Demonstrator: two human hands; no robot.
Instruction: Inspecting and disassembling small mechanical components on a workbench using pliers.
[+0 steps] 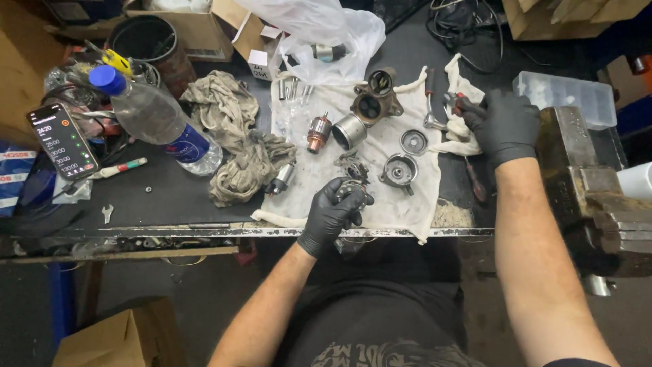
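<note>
Both of my hands wear black gloves. My left hand (333, 212) grips a small metal motor part (353, 190) near the front edge of a white cloth (319, 170). My right hand (502, 126) reaches to the cloth's right side and closes on a red-handled tool (456, 103). Spread over the cloth are a copper-wound armature (318, 132), a steel cylinder housing (349, 130), a brown cast housing (375, 100), a round cap (413, 141) and an end cover (399, 170).
A grey bench vise (584, 190) stands at the right edge. A plastic water bottle (153, 115), a dirty rag (234, 136) and a phone (62, 141) lie on the left. A screwdriver (475, 178) rests beside the cloth. Boxes and a plastic bag (326, 34) line the back.
</note>
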